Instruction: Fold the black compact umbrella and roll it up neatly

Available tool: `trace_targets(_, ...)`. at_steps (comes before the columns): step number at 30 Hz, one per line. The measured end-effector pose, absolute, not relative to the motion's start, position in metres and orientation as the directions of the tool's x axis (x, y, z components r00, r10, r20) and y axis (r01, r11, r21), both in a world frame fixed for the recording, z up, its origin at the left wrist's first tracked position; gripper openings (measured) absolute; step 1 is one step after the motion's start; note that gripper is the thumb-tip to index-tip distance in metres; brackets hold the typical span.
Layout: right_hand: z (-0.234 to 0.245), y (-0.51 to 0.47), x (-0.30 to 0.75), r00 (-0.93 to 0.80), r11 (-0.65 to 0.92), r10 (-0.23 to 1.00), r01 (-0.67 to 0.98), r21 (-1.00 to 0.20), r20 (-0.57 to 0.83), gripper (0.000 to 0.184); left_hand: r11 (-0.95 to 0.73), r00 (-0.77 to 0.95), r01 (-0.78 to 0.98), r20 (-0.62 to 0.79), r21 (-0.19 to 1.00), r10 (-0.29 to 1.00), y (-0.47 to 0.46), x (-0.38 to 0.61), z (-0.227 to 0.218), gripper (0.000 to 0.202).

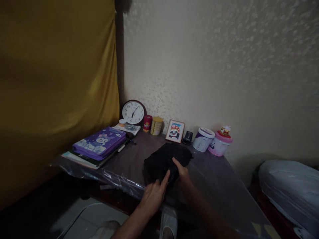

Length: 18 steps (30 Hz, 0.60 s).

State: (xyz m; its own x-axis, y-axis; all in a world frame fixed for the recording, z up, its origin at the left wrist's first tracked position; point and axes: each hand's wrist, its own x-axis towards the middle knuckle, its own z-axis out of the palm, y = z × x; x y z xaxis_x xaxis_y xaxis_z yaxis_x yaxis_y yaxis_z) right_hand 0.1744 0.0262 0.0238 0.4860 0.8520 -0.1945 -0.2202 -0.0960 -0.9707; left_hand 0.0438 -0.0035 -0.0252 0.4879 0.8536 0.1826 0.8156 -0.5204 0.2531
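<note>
A black, soft-looking folded cloth [165,157] lies near the front middle of the table; its exact kind is hard to make out in the dim light. My left hand [155,194] is at its near edge, index finger stretched along the fabric and the other fingers curled in. On the right side, my right hand [182,172] grips the cloth with the thumb on top, its other fingers hidden beneath. Just behind the cloth stand a framed panda picture [175,131] and a small black stapler-like object [187,137].
On the left, a purple zip case [101,142] lies on books beside a pen [121,148]. A clock [134,113], a red can [147,123], a yellow tin [157,126], a white tub [203,139] and a pink tub [219,145] line the back. Clear plastic covers the table [214,186].
</note>
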Motion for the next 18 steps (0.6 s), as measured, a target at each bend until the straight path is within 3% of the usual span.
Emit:
trace_targets(3, 0.020, 0.031, 0.176, 0.511, -0.101, 0.828, -0.267, -0.958, -0.230, 0.038, -0.523, 0.494, 0.755, 0.182, 0.396, 0.850, -0.006, 0.042, -0.021, 0.048)
trace_targets(7, 0.022, 0.037, 0.187, 0.489, -0.037, 0.850, -0.317, -0.948, -0.196, 0.038, -0.513, 0.486, 0.394, 0.301, 0.763, 0.820, -0.005, 0.036, -0.018, 0.045)
trace_targets(10, 0.023, 0.043, 0.198, 0.485, -0.015, 0.850, -0.367, -0.930, -0.205, 0.042, -0.200, 0.363, 0.062, 0.165, 0.978, 0.917, -0.004, 0.037, -0.019, 0.049)
trace_targets(12, 0.023, 0.046, 0.204, 0.466, -0.002, 0.867, -0.351, -0.937, -0.176, 0.040, 0.102, 0.412, -0.154, -0.030, 0.983, 0.911, -0.004, 0.039, -0.020, 0.051)
trace_targets(14, 0.023, 0.047, 0.207, 0.432, -0.007, 0.890, -0.315, -0.949, -0.150, 0.037, 0.323, 0.580, -0.248, -0.127, 0.913, 0.804, -0.007, 0.041, -0.021, 0.047)
trace_targets(16, 0.023, 0.046, 0.208, 0.383, -0.019, 0.913, -0.302, -0.953, -0.139, 0.036, 0.419, 0.722, -0.219, -0.143, 0.881, 0.677, -0.011, 0.043, -0.021, 0.042)
trace_targets(18, 0.024, 0.044, 0.207, 0.351, -0.020, 0.927, -0.304, -0.953, -0.132, 0.035, 0.413, 0.771, -0.177, -0.136, 0.893, 0.623, -0.014, 0.044, -0.024, 0.040)
